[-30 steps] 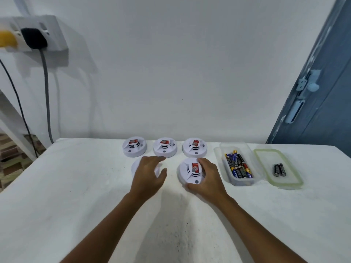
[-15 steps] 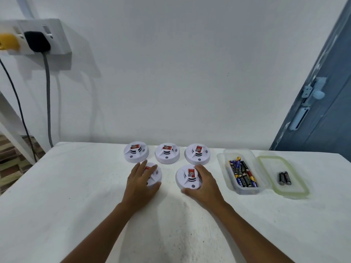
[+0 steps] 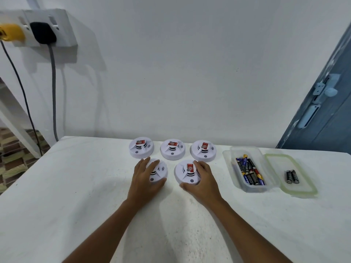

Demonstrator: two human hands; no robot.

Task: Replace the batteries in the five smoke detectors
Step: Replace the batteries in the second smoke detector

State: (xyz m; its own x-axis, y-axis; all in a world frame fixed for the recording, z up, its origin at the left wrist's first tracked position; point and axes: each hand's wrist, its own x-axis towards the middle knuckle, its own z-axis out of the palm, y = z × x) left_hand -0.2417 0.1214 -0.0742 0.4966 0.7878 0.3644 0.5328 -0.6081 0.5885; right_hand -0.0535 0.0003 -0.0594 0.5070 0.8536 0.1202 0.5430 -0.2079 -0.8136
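- Each of the five round white plastic smoke detectors carries a small red label with a white round mark on its raised middle part; the writing on the labels is too small to read.
- The printing on the batteries is also not readable; only blue, black, red and yellow colours can be told.
- The clear rectangular plastic box stands on the white table, right of the detectors, and it holds a loose pile of mixed batteries.
- Its clear lid with a pale green rim lies flat just beside the box on the right, and two black batteries lie side by side on it.
- Three detectors form the far row near the wall: the far left detector, the far middle detector and the far right detector.
- Two more lie nearer: the near left detector and the near right detector. Each has dark slots around its centre and a small grey dot near the front edge.
- The left hand lies on the near left detector with the fingers stretched and a little apart, the thumb at its front edge.
- The right hand holds the near right detector, fingers curved around its right side and thumb at the front edge.
- On the wall at upper left there is a white socket block with a black plug and a yellow plug.
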